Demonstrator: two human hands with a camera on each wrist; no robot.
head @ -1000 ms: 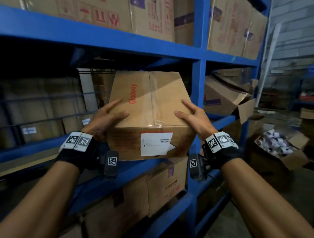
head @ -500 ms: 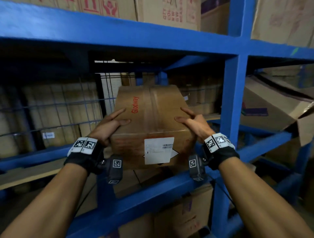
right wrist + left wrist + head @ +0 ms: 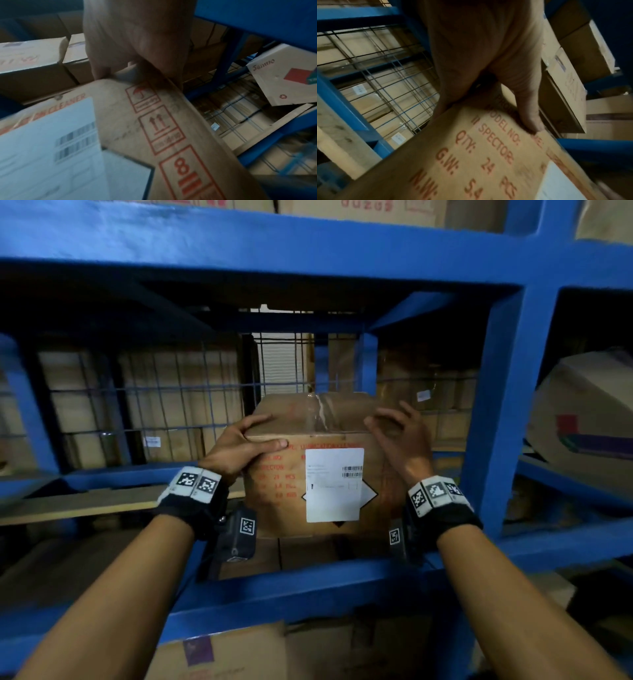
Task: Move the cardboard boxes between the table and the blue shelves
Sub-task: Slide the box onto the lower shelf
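The cardboard box (image 3: 318, 470) sits inside the blue shelf (image 3: 308, 587) bay, behind the front beam. My left hand (image 3: 239, 446) clamps the box's top-left edge to steady it. My right hand (image 3: 400, 436) hovers loosely open beside its right corner, holding nothing.

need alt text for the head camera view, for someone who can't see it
Two bare hands set a taped cardboard box with a white label on a blue shelf; the left hand grips its top corner, the right hand curls beside it.
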